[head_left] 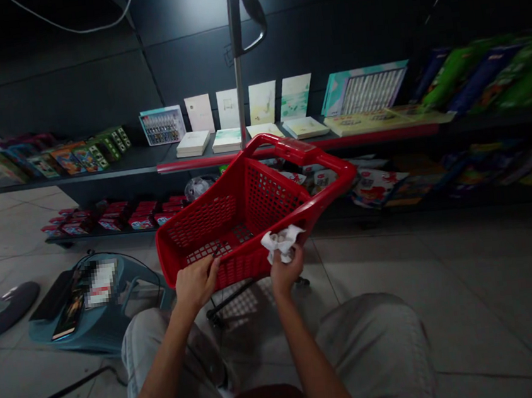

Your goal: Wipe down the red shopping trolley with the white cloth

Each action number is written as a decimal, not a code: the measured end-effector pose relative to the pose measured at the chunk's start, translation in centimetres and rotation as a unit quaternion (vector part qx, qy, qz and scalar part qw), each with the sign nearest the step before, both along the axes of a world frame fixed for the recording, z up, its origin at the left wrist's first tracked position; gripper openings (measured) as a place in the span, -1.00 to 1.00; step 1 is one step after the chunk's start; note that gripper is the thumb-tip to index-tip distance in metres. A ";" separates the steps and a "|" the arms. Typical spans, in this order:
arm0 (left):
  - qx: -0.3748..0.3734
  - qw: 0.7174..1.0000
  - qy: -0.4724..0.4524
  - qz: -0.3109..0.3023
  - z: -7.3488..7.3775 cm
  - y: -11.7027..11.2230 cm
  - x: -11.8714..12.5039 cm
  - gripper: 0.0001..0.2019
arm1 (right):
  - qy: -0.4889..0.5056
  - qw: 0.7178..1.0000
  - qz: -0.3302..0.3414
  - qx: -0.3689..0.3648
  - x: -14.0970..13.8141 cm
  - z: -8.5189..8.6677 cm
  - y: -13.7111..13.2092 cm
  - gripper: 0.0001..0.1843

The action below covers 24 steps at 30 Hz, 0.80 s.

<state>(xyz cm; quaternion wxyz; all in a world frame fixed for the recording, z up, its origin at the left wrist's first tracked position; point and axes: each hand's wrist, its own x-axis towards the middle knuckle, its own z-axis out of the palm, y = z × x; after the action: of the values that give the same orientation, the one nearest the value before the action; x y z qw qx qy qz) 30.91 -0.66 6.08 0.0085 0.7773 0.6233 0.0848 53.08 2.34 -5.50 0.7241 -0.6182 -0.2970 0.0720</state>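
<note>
A red plastic shopping cart (245, 226) stands in front of my knees, its handle turned toward the right and the shelves. My left hand (197, 282) grips the near rim of its basket, the fingers folded over the edge and the thumb along the top. In my right hand (287, 271) is a crumpled white cloth (281, 243), pressed against the side of the cart below the handle. Part of the right fingers is hidden behind the cloth. The basket's perforated floor shows, with nothing lying in it.
A dark shelf (129, 165) behind the cart bears booklets, boxed pen sets (163, 126) and bagged goods (495, 77). Red boxes (115, 215) fill the lower level. At left stands a blue-grey stool (132, 282) with a phone (69, 311) and cables on it. A metal pole (237, 69) rises behind.
</note>
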 end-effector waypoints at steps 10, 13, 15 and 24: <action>0.029 0.999 0.010 -0.010 -0.7 0.0 -0.6 -0.50 | -0.081 0.993 -0.050 0.070 1.9 5.0 -1.6 -0.63; 0.039 0.999 0.011 -0.021 -0.9 0.5 -1.4 -0.49 | -0.140 0.978 -0.112 0.111 7.8 8.5 0.4 -0.55; 0.041 0.999 0.013 -0.025 -0.9 0.8 -2.0 -0.49 | -0.189 0.970 -0.095 0.119 10.0 9.8 1.5 -0.56; 0.064 0.998 0.000 -0.021 -1.1 1.8 -3.6 -0.48 | -0.220 0.974 0.045 -0.016 7.9 0.8 0.3 -0.57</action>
<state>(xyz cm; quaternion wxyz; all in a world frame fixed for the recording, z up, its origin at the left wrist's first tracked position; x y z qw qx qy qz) 27.27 1.11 5.01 -0.0392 0.7889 0.6006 0.1240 61.01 2.69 -4.73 0.6268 -0.6166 -0.4756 -0.0279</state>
